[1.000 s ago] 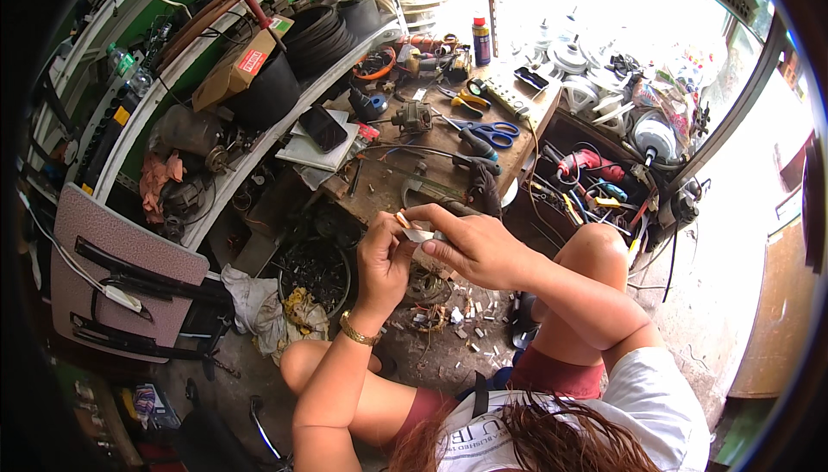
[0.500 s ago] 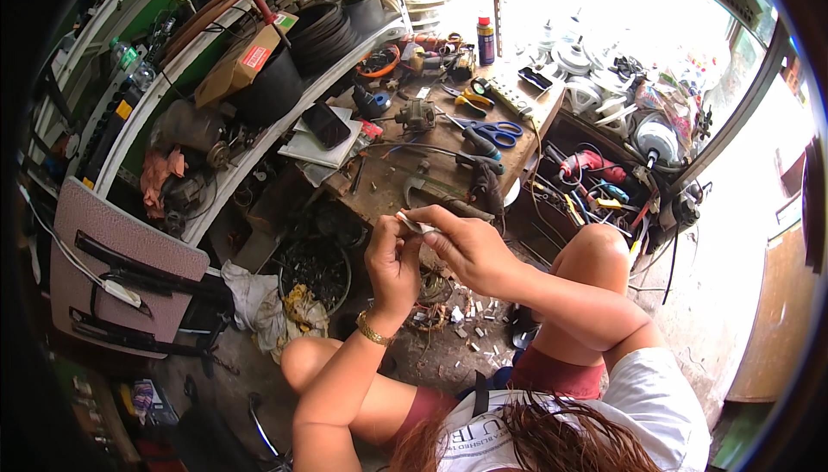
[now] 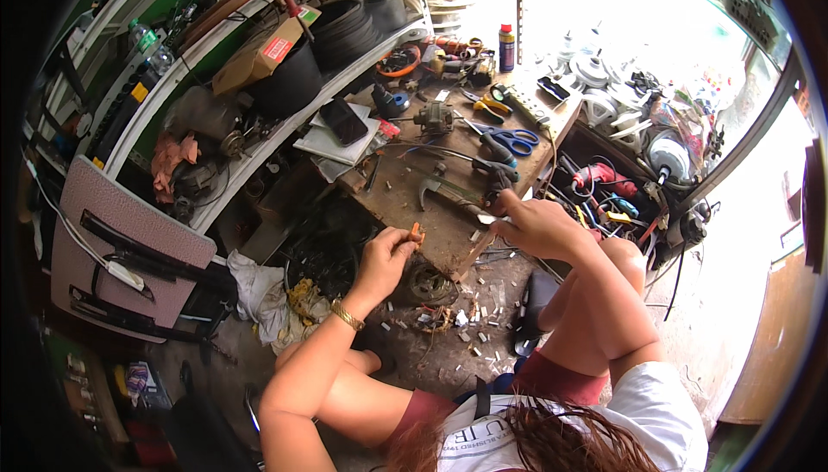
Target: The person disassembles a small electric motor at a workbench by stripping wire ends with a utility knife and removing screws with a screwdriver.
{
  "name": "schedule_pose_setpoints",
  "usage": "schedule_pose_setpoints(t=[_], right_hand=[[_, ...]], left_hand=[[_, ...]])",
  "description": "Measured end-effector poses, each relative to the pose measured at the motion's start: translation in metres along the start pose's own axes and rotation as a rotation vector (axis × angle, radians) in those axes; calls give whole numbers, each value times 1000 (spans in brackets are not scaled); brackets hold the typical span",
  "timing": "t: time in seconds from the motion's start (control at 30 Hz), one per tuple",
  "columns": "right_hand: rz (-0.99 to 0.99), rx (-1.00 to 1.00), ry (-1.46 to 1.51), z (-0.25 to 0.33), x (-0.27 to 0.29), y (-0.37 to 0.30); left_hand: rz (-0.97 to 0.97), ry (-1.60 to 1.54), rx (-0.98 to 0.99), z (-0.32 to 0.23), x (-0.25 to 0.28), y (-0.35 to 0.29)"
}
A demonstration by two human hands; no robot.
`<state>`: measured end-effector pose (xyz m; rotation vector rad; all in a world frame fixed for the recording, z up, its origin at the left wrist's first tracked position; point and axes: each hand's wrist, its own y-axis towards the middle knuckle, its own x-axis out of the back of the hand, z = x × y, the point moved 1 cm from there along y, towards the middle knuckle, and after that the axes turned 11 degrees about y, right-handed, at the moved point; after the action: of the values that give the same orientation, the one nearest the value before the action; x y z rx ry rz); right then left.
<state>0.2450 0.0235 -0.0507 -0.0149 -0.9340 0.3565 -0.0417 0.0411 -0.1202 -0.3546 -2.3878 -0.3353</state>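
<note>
My left hand [image 3: 385, 256] pinches a small orange piece [image 3: 416, 231] between thumb and fingers, just in front of the wooden workbench [image 3: 405, 200]. My right hand [image 3: 533, 224] is further right at the bench's front edge, closed on a small pale piece [image 3: 486, 218]. The two hands are apart. A hammer [image 3: 444, 188] lies on the bench just beyond them. A round wound coil [image 3: 429, 283] sits on the floor below my left hand.
Blue-handled scissors [image 3: 511, 137], pliers [image 3: 483, 103], a small motor [image 3: 433, 115], a spray can [image 3: 506, 47] and a phone [image 3: 345, 120] lie on the bench. Shelves of tyres and boxes run along the left. Small scraps litter the floor [image 3: 470, 334].
My hands were together at one small piece; they have separated, the left drawing back with the orange piece, the right moving right toward the bench edge.
</note>
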Motion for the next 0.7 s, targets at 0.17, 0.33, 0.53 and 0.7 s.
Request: schedule_pose_setpoints(t=[0.17, 0.33, 0.53, 0.7], right_hand=[[-81, 60, 170, 4, -1, 2], [-160, 127, 145, 4, -2, 5], [-71, 115, 168, 14, -13, 16], [-184, 204, 421, -3, -13, 26]], left_hand=[[66, -146, 357, 61, 24, -9], [217, -172, 826, 145, 64, -34], [-718, -472, 1036, 310, 254, -54], [-677, -189, 1076, 323, 264, -44]])
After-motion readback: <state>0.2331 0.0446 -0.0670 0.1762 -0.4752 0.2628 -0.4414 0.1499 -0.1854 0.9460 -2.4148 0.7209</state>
